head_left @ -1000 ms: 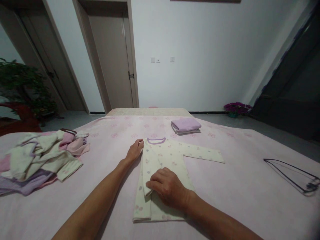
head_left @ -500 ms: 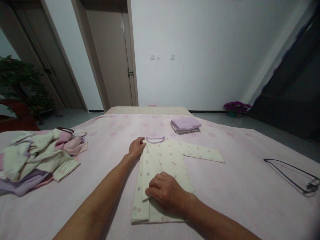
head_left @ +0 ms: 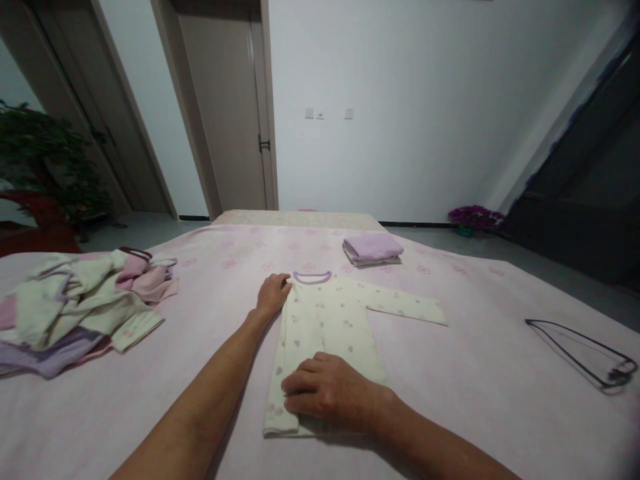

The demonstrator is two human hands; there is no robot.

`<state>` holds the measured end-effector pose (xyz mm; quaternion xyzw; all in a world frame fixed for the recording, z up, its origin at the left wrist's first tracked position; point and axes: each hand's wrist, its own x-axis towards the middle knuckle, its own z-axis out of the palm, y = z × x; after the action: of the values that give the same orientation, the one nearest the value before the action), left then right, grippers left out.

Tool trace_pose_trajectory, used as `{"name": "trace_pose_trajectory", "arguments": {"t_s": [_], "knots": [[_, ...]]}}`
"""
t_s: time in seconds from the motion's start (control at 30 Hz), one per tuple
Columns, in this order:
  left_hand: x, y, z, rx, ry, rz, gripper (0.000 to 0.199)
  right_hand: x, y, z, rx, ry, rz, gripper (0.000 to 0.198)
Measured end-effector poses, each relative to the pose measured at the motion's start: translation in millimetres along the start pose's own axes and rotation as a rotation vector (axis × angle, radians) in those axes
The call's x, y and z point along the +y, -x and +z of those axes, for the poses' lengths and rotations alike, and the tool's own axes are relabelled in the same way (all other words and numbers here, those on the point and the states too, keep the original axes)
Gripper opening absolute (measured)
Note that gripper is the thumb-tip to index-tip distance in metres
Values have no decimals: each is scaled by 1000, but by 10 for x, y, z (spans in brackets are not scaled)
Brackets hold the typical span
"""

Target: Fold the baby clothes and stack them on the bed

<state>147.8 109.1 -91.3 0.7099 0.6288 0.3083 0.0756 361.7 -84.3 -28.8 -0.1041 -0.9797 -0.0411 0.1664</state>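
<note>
A cream long-sleeved child's shirt (head_left: pixel 327 320) with small printed motifs and a purple neckband lies on the pink cloth. Its right-hand sleeve is stretched out to the side; the other sleeve is folded down over the body on the left. My left hand (head_left: pixel 273 295) is at the left shoulder beside the neckband, fingertips and thumb closed on the fabric edge. Across the lower front rests my right hand (head_left: pixel 327 392), its fingers laid flat on the shirt and pointing left. That hand hides the folded sleeve's cuff and part of the hem.
A rumpled pile of clothes (head_left: pixel 83 310) lies at the left. Behind the shirt sits a folded lilac stack (head_left: pixel 373 248). A black wire hanger-like frame (head_left: pixel 575 350) is on the right of the pink cloth (head_left: pixel 450 387). Beyond are a door, wall and potted flowers (head_left: pixel 475 219).
My right hand has moved slightly left and flattened over the lower end of the folded sleeve, which it gripped before. My left hand stays at the shoulder. The view has shifted a little.
</note>
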Motion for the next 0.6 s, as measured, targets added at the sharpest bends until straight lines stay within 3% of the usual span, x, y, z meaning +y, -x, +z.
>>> {"name": "trace_pose_trajectory", "arguments": {"t_s": [0.3, 0.5, 0.6], "knots": [[-25, -1, -4, -2, 4, 2, 33, 18, 25, 37, 42, -2, 4, 6], [-33, -17, 5, -5, -17, 5, 33, 66, 115, -14, -26, -74, 30, 9], [-34, -13, 11, -3, -24, 7, 33, 69, 112, -44, -34, -149, 68, 22]]}}
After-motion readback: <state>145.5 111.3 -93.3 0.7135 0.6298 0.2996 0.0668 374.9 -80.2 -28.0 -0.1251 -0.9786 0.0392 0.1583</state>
